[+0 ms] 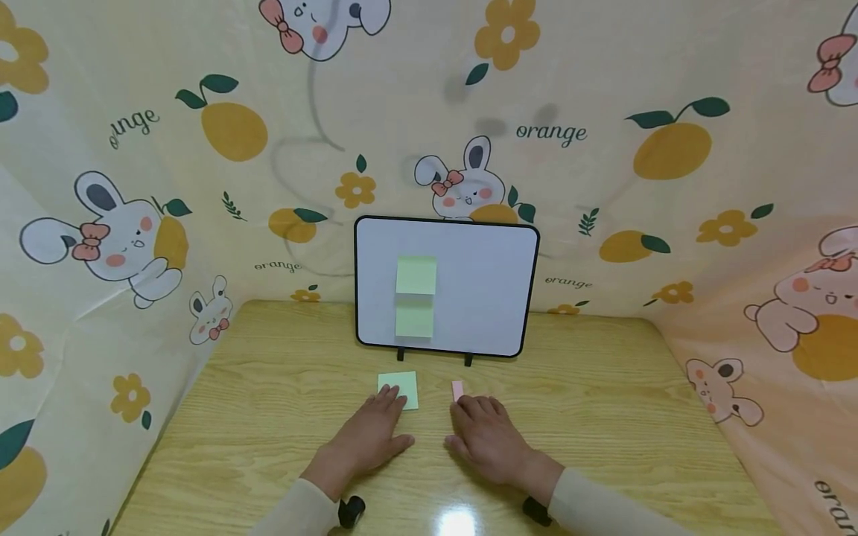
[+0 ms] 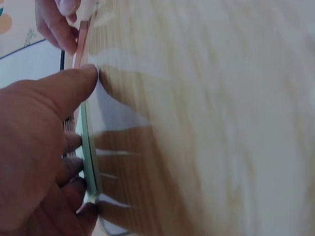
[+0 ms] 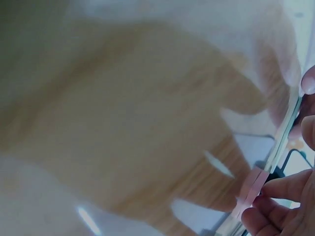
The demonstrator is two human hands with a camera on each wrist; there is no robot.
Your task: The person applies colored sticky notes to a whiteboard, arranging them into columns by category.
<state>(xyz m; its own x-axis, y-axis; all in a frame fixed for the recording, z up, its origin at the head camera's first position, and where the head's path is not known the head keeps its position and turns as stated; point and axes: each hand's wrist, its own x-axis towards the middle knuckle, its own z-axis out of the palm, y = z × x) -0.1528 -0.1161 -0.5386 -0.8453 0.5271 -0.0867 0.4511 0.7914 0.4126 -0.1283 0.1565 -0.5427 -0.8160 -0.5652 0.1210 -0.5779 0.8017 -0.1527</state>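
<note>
Biggest first, folks: we've got a patterned cloth backdrop [image 1: 590, 52] w/ bunnies & oranges, then the wood-look table [image 1: 268, 387] in front. Toward the back we see a whiteboard [image 1: 482, 290] on small feet. Now the hands! The left hand [image 1: 365, 438] is loosely spread, thumb out sideways, gripping nothing; its fingertips rest on the green pad [image 1: 407, 381]. The right hand [image 1: 491, 441] is relaxed too, fingers slightly bent, no grip, tips on the near end of the pink pad [image 1: 457, 388], thumb apart. Up on the board's left half, two green notes [image 1: 416, 275], one directly above the other. Below, the green pad lies flat on the tabletop, just in front of the board; smallest, the pink pad's to its right, well short of touching.

Step in hand looks, to us, like steadying both pads. Best approx.: light, even pressure straight down, b/c a sideways shove would prob. skew 'em. We'd square the edges w/ the board & leave that gap btwn pads for thumb room.
</note>
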